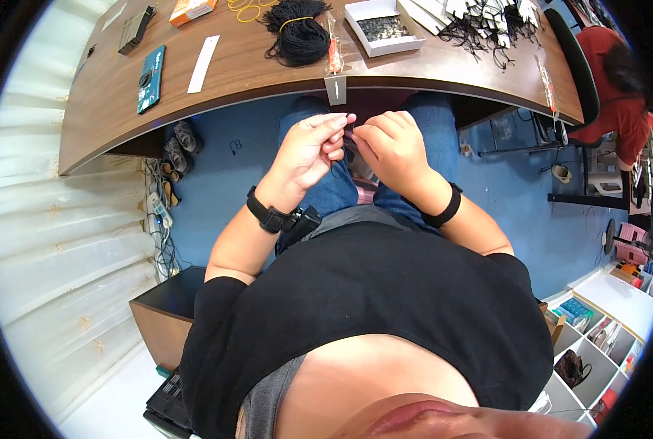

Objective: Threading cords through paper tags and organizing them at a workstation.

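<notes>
My left hand (pixel 314 150) and my right hand (pixel 396 146) are close together over my lap, just in front of the table edge. The left thumb and forefinger are pinched together, with the other fingers curled. My right fingertips also pinch, facing the left ones. Between them shows a bit of thin black cord (pixel 352 129); most of it is hidden by the fingers. On the table beyond lies a bundle of black cords (pixel 298 36) tied with a yellow band. A white box (pixel 383 45) with small metallic pieces stands to its right.
The brown table (pixel 253 84) holds a white strip (pixel 203 64), a teal case (pixel 151 79), an orange box (pixel 192 9) and white tags with black cords (pixel 491 33). A small metal plate (pixel 336 89) hangs at its edge. Another person (pixel 608 95) in red sits at right.
</notes>
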`<act>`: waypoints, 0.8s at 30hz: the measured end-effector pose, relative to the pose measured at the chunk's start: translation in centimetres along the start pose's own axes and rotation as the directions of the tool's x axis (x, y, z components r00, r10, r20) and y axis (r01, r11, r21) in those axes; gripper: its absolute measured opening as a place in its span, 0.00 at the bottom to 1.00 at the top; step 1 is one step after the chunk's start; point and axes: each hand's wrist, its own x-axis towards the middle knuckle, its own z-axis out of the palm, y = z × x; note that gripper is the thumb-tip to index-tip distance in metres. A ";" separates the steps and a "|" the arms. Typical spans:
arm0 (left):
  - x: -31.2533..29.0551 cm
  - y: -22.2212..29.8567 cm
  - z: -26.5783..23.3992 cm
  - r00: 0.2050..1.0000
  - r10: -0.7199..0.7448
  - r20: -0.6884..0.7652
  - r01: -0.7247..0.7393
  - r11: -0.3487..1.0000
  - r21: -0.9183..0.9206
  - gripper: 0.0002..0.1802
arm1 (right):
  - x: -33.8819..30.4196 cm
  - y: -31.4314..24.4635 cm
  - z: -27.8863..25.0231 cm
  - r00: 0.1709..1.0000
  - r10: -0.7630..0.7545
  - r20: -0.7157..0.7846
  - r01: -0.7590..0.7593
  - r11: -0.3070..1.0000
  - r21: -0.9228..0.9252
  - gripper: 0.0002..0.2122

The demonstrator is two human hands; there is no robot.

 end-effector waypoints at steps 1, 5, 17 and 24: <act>0.0 -0.3 0.4 1.000 -0.001 0.000 0.001 1.000 -0.001 0.08 | 0.1 0.1 -0.1 1.000 -0.012 0.022 0.012 1.000 0.000 0.06; -0.4 -1.3 1.7 0.783 0.606 0.141 -0.399 0.316 0.861 0.05 | 1.1 0.4 -0.7 0.999 -0.037 -0.029 0.036 0.998 -0.045 0.06; -0.3 -0.1 0.7 0.987 0.160 -0.018 -0.152 0.960 0.235 0.06 | 0.9 -0.1 -1.1 0.995 -0.023 -0.096 0.029 0.997 0.069 0.08; -0.4 0.9 0.1 0.994 0.045 0.101 -0.039 0.997 -0.066 0.07 | 1.0 -0.2 -1.7 0.990 -0.015 -0.137 0.028 0.995 0.094 0.08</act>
